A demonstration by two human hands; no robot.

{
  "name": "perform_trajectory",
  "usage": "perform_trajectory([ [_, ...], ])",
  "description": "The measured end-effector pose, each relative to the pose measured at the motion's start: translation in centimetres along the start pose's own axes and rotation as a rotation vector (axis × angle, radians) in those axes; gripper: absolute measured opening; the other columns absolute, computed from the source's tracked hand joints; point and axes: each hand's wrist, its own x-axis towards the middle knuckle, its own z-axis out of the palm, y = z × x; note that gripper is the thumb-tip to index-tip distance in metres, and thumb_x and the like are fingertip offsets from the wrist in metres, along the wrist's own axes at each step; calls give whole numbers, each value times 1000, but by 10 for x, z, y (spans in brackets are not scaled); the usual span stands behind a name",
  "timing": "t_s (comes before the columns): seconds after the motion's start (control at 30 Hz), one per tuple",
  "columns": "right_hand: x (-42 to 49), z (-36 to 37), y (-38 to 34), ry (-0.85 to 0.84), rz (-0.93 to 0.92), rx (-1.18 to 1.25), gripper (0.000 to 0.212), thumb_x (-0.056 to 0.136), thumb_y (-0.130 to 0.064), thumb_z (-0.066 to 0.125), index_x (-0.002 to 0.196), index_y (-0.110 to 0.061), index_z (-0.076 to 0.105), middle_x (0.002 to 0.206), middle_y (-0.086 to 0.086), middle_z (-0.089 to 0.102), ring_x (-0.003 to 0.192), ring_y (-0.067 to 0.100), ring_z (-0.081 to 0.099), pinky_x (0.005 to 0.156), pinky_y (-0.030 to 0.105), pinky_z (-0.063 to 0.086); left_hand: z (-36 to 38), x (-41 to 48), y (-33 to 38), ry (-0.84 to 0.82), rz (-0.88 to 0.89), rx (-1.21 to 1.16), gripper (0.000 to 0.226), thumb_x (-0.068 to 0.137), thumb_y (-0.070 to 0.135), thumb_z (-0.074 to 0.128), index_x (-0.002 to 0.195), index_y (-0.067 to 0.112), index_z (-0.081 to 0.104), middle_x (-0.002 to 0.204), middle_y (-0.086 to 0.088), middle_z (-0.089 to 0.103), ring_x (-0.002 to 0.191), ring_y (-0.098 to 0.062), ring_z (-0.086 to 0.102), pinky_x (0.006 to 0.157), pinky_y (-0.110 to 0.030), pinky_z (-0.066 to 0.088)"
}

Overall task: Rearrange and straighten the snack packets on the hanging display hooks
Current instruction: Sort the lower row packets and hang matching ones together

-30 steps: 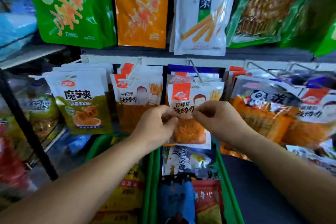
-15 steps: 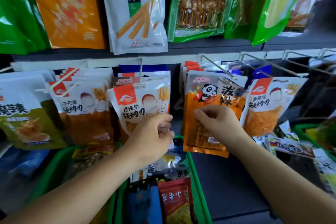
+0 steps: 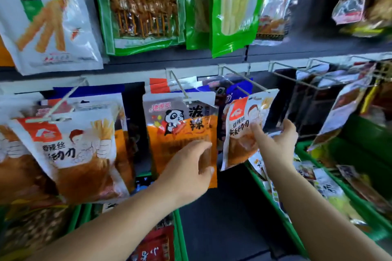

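An orange panda packet [image 3: 180, 129] hangs at the front of a wire hook [image 3: 179, 87] in the middle row. My left hand [image 3: 191, 167] pinches its lower right edge between thumb and fingers. Right beside it a white and orange packet [image 3: 239, 131] hangs tilted from the neighbouring hook [image 3: 241, 79]. My right hand [image 3: 275, 144] grips that packet's right edge, thumb on the front. A similar white and orange packet [image 3: 72, 150] hangs at the left, slightly askew.
Large bags hang on the row above: a white one [image 3: 46, 17] and green ones [image 3: 144, 6]. Bare wire hooks [image 3: 301, 74] stick out at the right. Green baskets [image 3: 339, 178] holding loose packets sit below, with a dark shelf face between them.
The view has swung right. My left hand moved from the white and orange packet to the panda packet; my right hand moved from the panda packet to the packet on its right.
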Motion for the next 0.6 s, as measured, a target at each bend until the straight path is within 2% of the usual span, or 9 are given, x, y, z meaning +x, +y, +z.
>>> perform_trajectory([
  [0.07,5,-4,-2,-95,58,100,100,78,-61,81,157,-22,34,149,1,53,134,23,55,109,49,48,4,4,-1,17,0,26,60,97,26,67,152,26,45,159,13,41,147,-3,35,110,-8,17],
  [0.17,10,-7,-6,-169,41,185,99,82,-52,84,160,-21,32,135,1,65,121,21,64,89,34,53,6,6,-2,19,-7,35,59,96,25,68,151,28,46,156,15,42,145,-3,36,110,-9,20],
  [0.3,10,-10,-10,-276,74,274,108,85,-45,83,166,-22,16,166,-2,36,146,18,42,105,34,40,4,4,1,34,-35,-4,57,97,26,67,150,29,48,153,14,47,143,-5,42,115,-18,31],
  [0.33,10,-10,-10,-328,89,301,109,85,-43,83,167,-20,14,162,-1,43,141,18,48,103,35,41,2,3,4,29,-56,-34,57,97,26,67,151,30,47,153,13,47,143,-6,43,117,-22,33],
  [0.4,6,-12,-14,-372,118,321,107,82,-45,85,164,-17,22,136,-2,63,121,17,60,98,37,44,-1,3,12,18,-81,-97,59,97,29,67,151,32,45,152,12,49,141,-7,44,119,-30,37],
  [0.43,4,-13,-16,-352,114,321,99,79,-49,87,158,-17,37,123,-3,69,113,16,66,98,39,48,-2,4,17,25,-79,-128,59,96,31,67,151,33,45,150,14,50,140,-6,46,118,-32,39],
  [0.5,1,-14,-18,-305,73,337,63,78,-47,88,129,-18,65,101,-3,78,95,19,76,90,43,58,-4,11,25,47,-64,-220,51,94,34,70,140,43,50,135,29,58,131,5,51,111,-27,46],
  [0.57,-3,-18,-22,-296,66,396,34,85,-37,84,106,-14,72,85,-1,80,83,31,75,77,40,59,-7,18,38,23,-60,-316,39,93,31,72,122,51,54,111,42,63,111,21,55,97,-15,48],
  [0.6,-5,-21,-25,-308,85,435,28,89,-35,81,102,-12,73,83,3,81,80,35,73,75,42,59,-7,22,42,19,-58,-361,37,93,29,71,120,50,56,110,39,66,106,21,58,94,-15,49],
])
